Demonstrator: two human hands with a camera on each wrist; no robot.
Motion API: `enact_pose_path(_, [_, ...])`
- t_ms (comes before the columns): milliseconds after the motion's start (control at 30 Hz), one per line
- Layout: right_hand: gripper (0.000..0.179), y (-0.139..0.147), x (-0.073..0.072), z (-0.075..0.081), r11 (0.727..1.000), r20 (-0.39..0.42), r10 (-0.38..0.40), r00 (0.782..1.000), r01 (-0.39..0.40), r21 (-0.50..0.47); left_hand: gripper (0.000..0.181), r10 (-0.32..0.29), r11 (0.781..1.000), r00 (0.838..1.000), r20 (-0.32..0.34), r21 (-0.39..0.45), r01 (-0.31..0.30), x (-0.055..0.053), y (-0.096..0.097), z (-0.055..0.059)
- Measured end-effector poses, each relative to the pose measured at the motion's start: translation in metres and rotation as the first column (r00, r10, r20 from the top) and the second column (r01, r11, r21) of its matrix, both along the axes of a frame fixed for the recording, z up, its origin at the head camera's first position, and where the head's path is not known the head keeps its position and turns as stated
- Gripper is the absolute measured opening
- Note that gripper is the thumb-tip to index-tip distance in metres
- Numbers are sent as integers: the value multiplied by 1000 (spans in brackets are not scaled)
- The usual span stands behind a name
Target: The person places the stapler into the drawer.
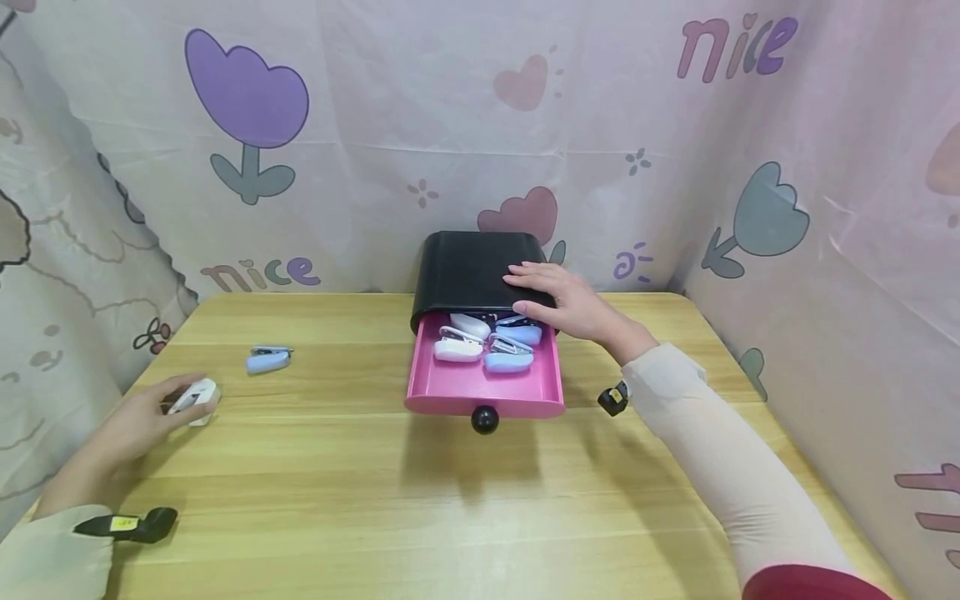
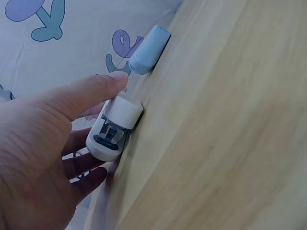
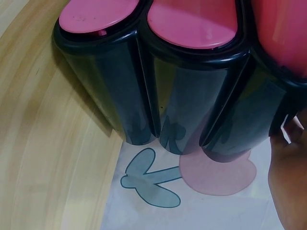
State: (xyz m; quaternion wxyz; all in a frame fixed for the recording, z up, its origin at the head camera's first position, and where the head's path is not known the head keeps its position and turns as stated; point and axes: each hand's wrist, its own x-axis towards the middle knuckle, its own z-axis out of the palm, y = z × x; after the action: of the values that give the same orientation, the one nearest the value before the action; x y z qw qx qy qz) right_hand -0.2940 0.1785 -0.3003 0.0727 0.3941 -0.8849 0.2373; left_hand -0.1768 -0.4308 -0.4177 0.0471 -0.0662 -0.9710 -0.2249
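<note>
At the left of the wooden table (image 1: 337,517), your left hand (image 1: 142,421) gripped a white stapler (image 1: 197,400).
Your thumb and fingers had closed only partway, round its body; just beyond lay a light blue stapler (image 1: 267,360). At the centre, the pink drawer (image 1: 465,388) stood pulled out, holding two white staplers (image 1: 457,352) and two pale blue ones (image 1: 508,362). Your right hand (image 1: 566,300) rested on the black cabinet (image 1: 472,267), fingers extended, gripping nothing. Behind hung a printed curtain (image 1: 405,92).
</note>
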Motion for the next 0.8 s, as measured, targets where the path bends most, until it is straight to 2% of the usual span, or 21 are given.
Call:
enact_pose_path(233, [53, 0, 1, 0, 1000, 0, -2, 1000, 2, -11, 71, 16, 1000, 999, 37, -1, -16, 1, 2, 2])
enact_pose_path(433, [52, 1, 2, 0, 1000, -1, -5, 1000, 5, -17, 74, 41, 999, 993, 108, -7, -41, 2, 6, 6])
enact_pose_path(500, [52, 1, 2, -1, 1000, -2, -6, 1000, 6, -16, 73, 41, 999, 994, 103, -6, -41, 2, 7, 6])
enact_pose_path(667, [52, 0, 1, -1, 1000, -13, 1, 1000, -2, -19, 62, 20, 1000, 1000, 12, -4, -20, 2, 8, 4])
enact_pose_path(800, [53, 0, 1, -1, 1000, -15, 2, 1000, -3, -19, 57, 13, 1000, 1000, -24, 4, -12, 2, 9, 5])
